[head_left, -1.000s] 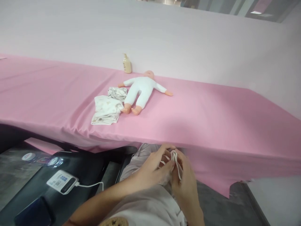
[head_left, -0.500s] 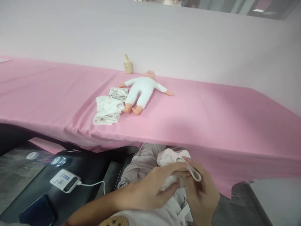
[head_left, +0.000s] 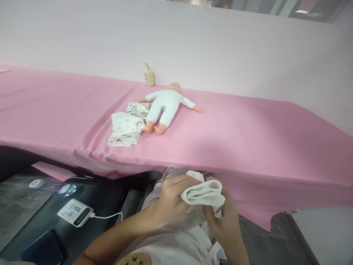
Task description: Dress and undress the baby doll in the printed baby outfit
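White folded cloth (head_left: 204,194) faced me loops-first over the link, long axis crosswise from left hand (head_left: 171,198) to right hand (head_left: 226,217), both gripping it, fingers curled.

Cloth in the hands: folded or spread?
Folded, at least where visible: the cloth shows looped, doubled layers along its edge, held between the left hand and right hand.

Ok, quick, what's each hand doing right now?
Left hand: closed, holding one side of the folded whitish cloth.
Right hand: closed, holding that cloth's other side.
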A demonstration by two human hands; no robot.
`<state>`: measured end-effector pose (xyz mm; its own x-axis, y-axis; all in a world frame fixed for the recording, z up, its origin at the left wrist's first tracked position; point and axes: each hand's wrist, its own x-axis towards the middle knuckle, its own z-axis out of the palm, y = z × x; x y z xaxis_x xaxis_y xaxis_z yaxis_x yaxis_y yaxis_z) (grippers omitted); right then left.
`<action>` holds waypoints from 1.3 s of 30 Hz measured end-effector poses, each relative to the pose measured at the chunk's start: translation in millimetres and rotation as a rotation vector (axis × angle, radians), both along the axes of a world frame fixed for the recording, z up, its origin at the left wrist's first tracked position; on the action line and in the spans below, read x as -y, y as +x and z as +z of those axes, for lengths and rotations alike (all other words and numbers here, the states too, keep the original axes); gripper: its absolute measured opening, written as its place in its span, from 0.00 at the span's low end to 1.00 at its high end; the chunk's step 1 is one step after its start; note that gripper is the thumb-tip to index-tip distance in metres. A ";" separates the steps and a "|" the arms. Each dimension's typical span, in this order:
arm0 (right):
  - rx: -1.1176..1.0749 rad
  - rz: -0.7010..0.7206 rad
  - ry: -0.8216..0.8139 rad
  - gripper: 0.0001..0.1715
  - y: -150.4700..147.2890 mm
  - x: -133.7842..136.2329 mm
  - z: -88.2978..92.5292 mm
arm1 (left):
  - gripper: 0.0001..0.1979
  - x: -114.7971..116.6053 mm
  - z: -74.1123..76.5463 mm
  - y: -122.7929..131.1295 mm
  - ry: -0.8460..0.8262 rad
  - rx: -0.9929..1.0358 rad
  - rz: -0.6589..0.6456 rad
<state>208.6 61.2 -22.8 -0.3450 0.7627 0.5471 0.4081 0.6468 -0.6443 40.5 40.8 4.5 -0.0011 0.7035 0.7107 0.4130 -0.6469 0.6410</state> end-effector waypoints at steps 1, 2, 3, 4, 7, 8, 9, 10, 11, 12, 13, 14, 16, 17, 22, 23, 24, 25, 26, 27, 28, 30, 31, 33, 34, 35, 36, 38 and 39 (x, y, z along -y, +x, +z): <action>0.045 0.032 -0.040 0.18 -1.6 -3.0 -3.1 | 0.08 -1.2 4.9 -3.1 0.018 0.004 0.016; 0.078 0.053 -0.068 0.15 -3.3 -6.3 -6.8 | 0.09 -2.4 9.6 -6.2 0.038 0.003 0.026; 0.102 0.058 -0.074 0.13 -5.1 -9.8 -11.0 | 0.10 -3.4 13.7 -9.1 0.062 0.001 0.034; 0.121 0.050 -0.061 0.13 -7.1 -13.7 -15.7 | 0.10 -4.1 17.0 -11.6 0.083 0.005 0.037; 0.177 0.066 -0.010 0.10 -13.1 -25.9 -29.2 | 0.13 -4.3 21.6 -16.8 0.109 0.052 0.045; 0.191 0.092 -0.022 0.09 -14.8 -29.6 -32.5 | 0.13 -3.8 21.7 -17.9 0.097 0.066 0.050; 0.192 0.125 -0.051 0.09 -15.8 -32.9 -34.9 | 0.13 -3.1 21.3 -18.9 0.082 0.075 0.055; 0.180 0.160 -0.089 0.09 -15.9 -35.7 -36.2 | 0.13 -2.4 20.5 -20.1 0.069 0.079 0.060; 0.159 0.192 -0.133 0.10 -14.7 -37.9 -36.5 | 0.13 -1.8 19.4 -21.6 0.062 0.079 0.066; 0.137 0.215 -0.178 0.11 -12.0 -39.7 -35.8 | 0.13 -1.3 18.1 -23.5 0.058 0.079 0.076; 0.114 0.221 -0.220 0.12 -7.9 -41.0 -34.3 | 0.12 -1.0 16.4 -25.9 0.062 0.079 0.092; 0.092 0.205 -0.254 0.13 -2.6 -41.9 -32.2 | 0.12 -0.9 14.5 -28.7 0.070 0.078 0.112; 0.046 0.108 -0.285 0.14 9.6 -42.2 -26.8 | 0.13 -1.7 10.1 -35.2 0.082 0.066 0.161; 0.025 0.040 -0.278 0.15 15.2 -41.6 -23.8 | 0.13 -2.5 7.7 -38.4 0.076 0.052 0.182; 0.136 -0.150 0.153 0.10 24.0 -30.9 -11.2 | 0.14 -7.1 -2.8 -49.3 -0.092 0.016 0.233; 0.152 -0.172 0.280 0.11 22.5 -28.2 -9.8 | 0.15 -7.5 -4.0 -50.7 -0.120 0.021 0.237; 0.155 -0.188 0.389 0.12 20.8 -25.8 -8.6 | 0.14 -7.5 -4.5 -52.0 -0.134 0.030 0.242; 0.155 -0.193 0.467 0.14 19.3 -24.0 -7.4 | 0.14 -7.4 -4.6 -53.3 -0.138 0.043 0.249; 0.171 -0.183 0.507 0.14 18.0 -22.8 -6.0 | 0.14 -7.2 -4.3 -54.6 -0.135 0.058 0.255; 0.204 -0.153 0.516 0.13 17.2 -22.3 -4.1 | 0.13 -7.0 -3.6 -55.9 -0.134 0.072 0.258; 0.239 -0.109 0.506 0.12 16.9 -22.3 -1.5 | 0.13 -7.0 -2.9 -57.0 -0.136 0.082 0.255; 0.258 -0.013 0.482 0.10 17.0 -22.7 5.3 | 0.13 -7.0 -1.6 -58.6 -0.146 0.094 0.237; 0.250 0.038 0.464 0.10 17.1 -22.9 9.0 | 0.13 -6.9 -1.2 -59.0 -0.151 0.102 0.231; 0.259 0.145 0.410 0.09 16.6 -22.7 14.6 | 0.13 -6.5 -0.8 -59.1 -0.157 0.131 0.230; 0.275 0.185 0.378 0.09 16.0 -22.5 15.3 | 0.13 -6.0 -0.7 -59.0 -0.158 0.145 0.229; 0.281 0.189 0.348 0.09 15.7 -22.1 14.2 | 0.13 -5.5 -0.6 -58.9 -0.161 0.152 0.224; 0.263 0.159 0.341 0.10 15.8 -21.5 11.4 | 0.14 -4.9 -0.6 -58.8 -0.162 0.151 0.214; 0.204 0.102 0.362 0.12 18.3 -19.3 1.6 | 0.14 -4.1 -0.8 -58.8 -0.160 0.135 0.182; 0.195 0.104 0.371 0.13 21.0 -17.7 -4.3 | 0.14 -4.0 -1.0 -58.9 -0.160 0.119 0.155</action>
<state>229.6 78.9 -27.1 -0.5334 0.4823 0.6949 0.4198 0.8641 -0.2775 -18.3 44.8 3.5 -0.1942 0.7922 0.5785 0.4148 -0.4681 0.7803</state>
